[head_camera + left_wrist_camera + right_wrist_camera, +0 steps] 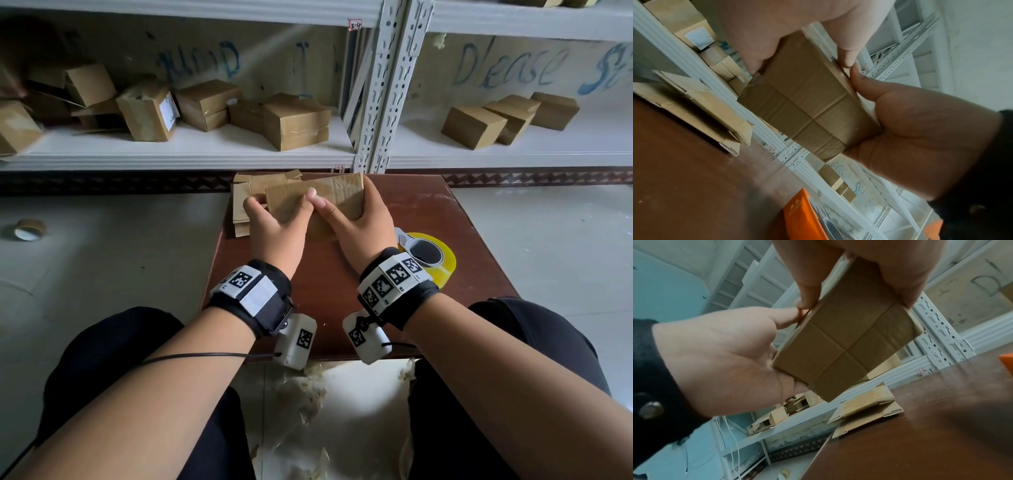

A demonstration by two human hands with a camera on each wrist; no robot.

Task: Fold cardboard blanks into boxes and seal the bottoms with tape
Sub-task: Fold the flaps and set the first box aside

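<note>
On the floor at far left lies a tape roll (29, 229), well apart from the bench (472, 240). The shelf (191, 150) behind carries folded boxes (296, 121) in a loose heap on its left bay, one with a white label (170, 111), and three more boxes (474, 126) side by side on its right bay; whether any of them holds something cannot be told. On the far left corner of the bench rests a stack of flat blanks (245, 202). Just right of the stack, both hands hold one blank (329, 195) raised above the bench top. The left hand (274, 229) grips its left end, thumb on the near face and fingers curled round the far side. The right hand (363, 222) grips its right end the same way, and the two thumb tips meet at the middle of the near face. From the left wrist the blank (807, 105) shows crossed crease lines, its far end clamped by the right hand (910, 138) between thumb and palm. From the right wrist the blank (846, 344) is tilted, its lower corner seated in the palm of the left hand (725, 356). Right of the hands, a yellow tape dispenser (428, 255) sits on the bench, partly hidden behind the right wrist.
</note>
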